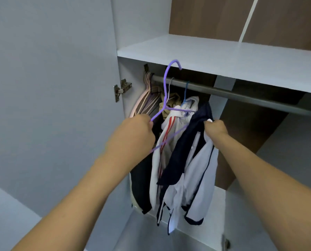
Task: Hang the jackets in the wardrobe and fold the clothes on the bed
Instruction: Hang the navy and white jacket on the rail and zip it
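Head view: wardrobe [214, 51] stands open, seen from in front and slightly below its upper shelf [223, 57].
Left hand [133, 133]: its grip is closed round the lower wire of a purple hanger [166, 84], fingers curled about it; the hook is raised in front of the shelf edge and is not on the rail [241, 94].
Right hand [215, 128]: its grip pinches the collar end of a navy-and-white jacket [191, 160], which droops below the fist, just beside the hanger's far shoulder.
Task thing: this jacket is in the air in front of the hanging space, held up by the right hand; whether the hanger's shoulder is already inside it cannot be told.
Progress: a white jacket with red stripes [166, 134] hangs on the rail already, with a dark garment [142, 178] left of it, so part of the hanging looks done.
Left to do: judging from this, seat the held jacket on the hanger, hook it over the rail, then fold the clothes; the bed is not in view.
Wardrobe contents: a bunch of pink hangers [145, 100] at the rail's left end, a tan garment [169, 100] behind; nothing shows on the visible part of the upper shelf.
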Motion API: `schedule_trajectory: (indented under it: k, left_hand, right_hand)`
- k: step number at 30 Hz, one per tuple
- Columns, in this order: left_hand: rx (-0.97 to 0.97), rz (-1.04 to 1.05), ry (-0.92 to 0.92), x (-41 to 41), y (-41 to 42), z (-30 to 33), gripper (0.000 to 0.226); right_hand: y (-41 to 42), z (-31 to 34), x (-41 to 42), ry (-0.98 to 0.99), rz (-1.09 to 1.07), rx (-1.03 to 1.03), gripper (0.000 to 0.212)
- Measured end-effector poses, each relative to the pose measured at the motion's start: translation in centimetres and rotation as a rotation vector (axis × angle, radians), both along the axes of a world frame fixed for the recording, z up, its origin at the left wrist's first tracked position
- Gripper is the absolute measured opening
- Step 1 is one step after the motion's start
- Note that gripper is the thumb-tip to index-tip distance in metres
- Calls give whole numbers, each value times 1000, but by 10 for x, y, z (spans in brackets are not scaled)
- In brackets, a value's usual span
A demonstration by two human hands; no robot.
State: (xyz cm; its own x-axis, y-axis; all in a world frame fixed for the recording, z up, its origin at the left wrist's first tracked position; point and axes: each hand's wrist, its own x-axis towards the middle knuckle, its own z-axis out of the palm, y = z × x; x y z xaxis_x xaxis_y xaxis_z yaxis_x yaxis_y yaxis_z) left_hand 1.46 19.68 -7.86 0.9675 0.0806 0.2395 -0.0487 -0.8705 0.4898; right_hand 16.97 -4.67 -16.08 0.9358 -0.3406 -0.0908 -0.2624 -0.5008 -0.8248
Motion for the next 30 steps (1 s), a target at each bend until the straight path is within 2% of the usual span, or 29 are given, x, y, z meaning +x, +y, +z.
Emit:
schedule_trajectory:
  k: [5,9,15,19,21,24,27,30]
  left_hand:
    - [49,2,72,-61,-33,12,19]
    - [123,-11,-7,-84,-50,16,16]
    - [73,-85,91,-61,-77,8,15]
    - [44,-140,104,-53,-90,-1,19]
    - [28,-138,70,-54,-91,-1,21]
    - [63,-159,-43,-44,-102,-1,21]
    - [-83,-152,8,-22,-126,-13,20]
    - [-357,-180,107,-6,-147,-43,25]
  right_hand:
    - [-19,2,-10,5,-18,63,41]
    - [-40,15,-22,-31,-47,89,45]
    - [-52,39,-41,-140,44,52,24]
    - [-57,52,-58,-243,144,-6,21]
    - [-64,61,-65,-272,156,-44,20]
    - [-73,79,-77,-280,169,32,24]
    - [-68,87,-92,-247,250,163,20]
    - [-64,87,-107,-195,298,262,21]
